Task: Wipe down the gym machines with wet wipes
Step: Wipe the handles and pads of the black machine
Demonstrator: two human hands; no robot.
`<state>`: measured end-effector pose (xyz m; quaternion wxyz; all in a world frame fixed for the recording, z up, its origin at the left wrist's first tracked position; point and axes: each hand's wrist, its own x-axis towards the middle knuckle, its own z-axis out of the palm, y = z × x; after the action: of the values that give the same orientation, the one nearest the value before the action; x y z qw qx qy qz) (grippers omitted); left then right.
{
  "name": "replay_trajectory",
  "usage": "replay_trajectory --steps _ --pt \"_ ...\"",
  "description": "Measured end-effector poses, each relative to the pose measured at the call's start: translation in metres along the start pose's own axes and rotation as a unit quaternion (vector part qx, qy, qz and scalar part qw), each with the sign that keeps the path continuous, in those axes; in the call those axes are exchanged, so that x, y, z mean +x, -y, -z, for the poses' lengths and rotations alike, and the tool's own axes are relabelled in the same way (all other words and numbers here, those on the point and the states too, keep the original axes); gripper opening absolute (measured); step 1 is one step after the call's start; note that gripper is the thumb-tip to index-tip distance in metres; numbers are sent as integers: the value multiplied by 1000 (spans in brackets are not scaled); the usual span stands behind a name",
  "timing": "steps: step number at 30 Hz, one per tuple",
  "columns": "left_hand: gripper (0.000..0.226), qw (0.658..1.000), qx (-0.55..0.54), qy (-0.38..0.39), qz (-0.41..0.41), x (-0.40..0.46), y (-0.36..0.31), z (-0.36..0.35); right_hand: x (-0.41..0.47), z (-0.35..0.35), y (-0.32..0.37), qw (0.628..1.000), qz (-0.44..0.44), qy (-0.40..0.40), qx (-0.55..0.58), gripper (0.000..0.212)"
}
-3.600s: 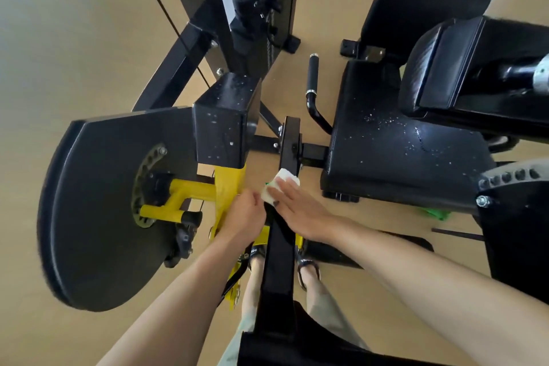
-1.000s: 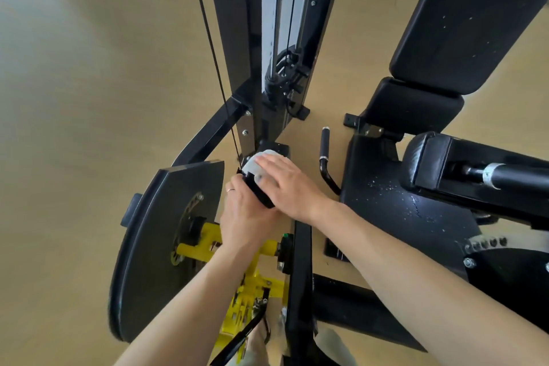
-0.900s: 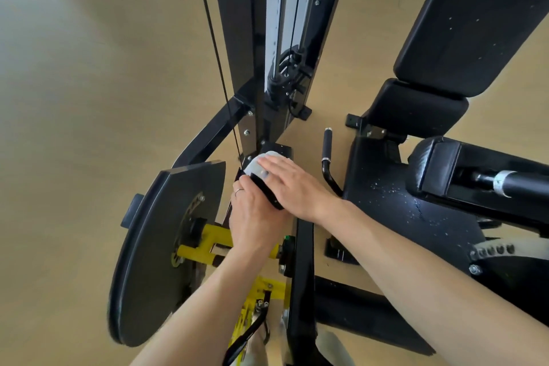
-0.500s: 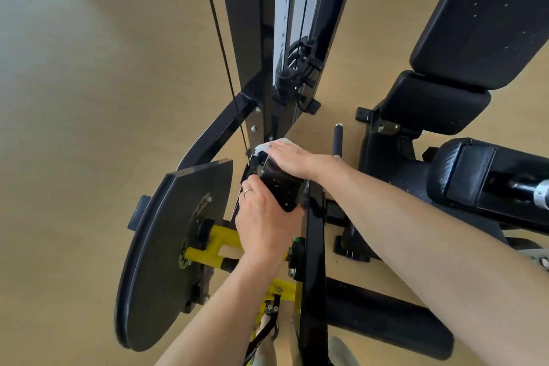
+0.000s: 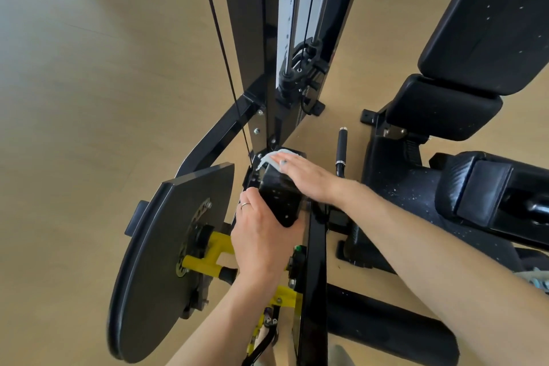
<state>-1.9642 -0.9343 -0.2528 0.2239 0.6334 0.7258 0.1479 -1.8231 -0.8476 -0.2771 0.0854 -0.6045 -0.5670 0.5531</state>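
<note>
A right hand lies flat, fingers straight, pressing a white wet wipe onto the far top edge of a glossy black box-shaped cover at centre frame. The left hand grips the cover's near edge, fingers curled around it. Bare tan floor spreads open from 8 to 11 o'clock; a padded black seat crowds 3 o'clock.

My right hand has carried the wet wipe from the low black bar beside the yellow bracket up onto the far top edge of the black pad, fingers flat over it. My left hand left the bracket too and now has its grip on the pad's near side. My view has tipped upward from the pad.
</note>
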Motion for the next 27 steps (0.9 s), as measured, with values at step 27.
replay_trajectory --steps 27 --pt "71 1000 22 5 -8 0 4 0 56 -84 -74 735 -170 -111 647 52"
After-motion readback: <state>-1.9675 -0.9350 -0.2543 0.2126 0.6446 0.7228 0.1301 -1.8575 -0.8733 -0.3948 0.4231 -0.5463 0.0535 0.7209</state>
